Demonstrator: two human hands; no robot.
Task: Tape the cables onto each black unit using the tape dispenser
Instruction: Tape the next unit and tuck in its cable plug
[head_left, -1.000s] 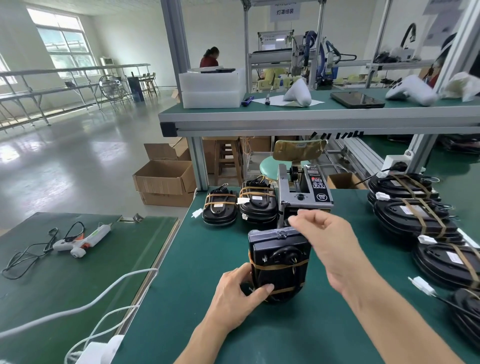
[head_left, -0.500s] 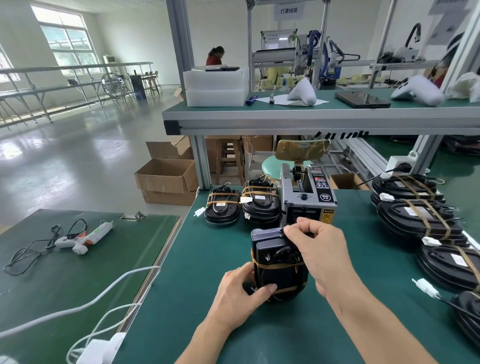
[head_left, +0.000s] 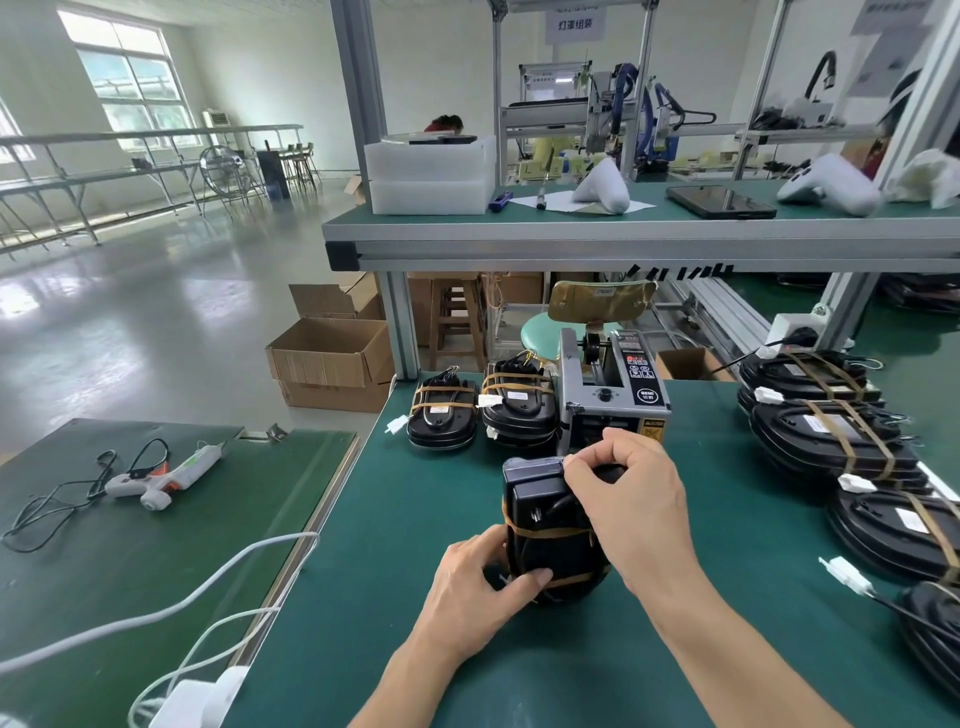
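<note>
black unit (head_left: 540, 512) lies on the green surface (head_left: 415, 519), mid-width, toward the near edge, just in front of the tape dispenser (head_left: 608, 400). two brown tape bands (head_left: 550, 532) cross the unit; a dark cable (head_left: 553, 505) lies under the upper band.

left hand (head_left: 470, 597): grip holding the unit's near left corner, thumb lying along the lower band, fingers curled round the side.

right hand (head_left: 631, 512): over the unit's far end, fingers curled, thumb and forefinger pinched at the unit's top far edge. what sits between the fingertips is too small to tell.

two taped units (head_left: 480, 408) sit at the far edge, left of the dispenser. a row of taped units (head_left: 831, 431) with white connectors runs along the right edge.

separate surface to the left carries a glue gun (head_left: 163, 475) with black cord, and white cables (head_left: 171, 608) near its near edge.
</note>
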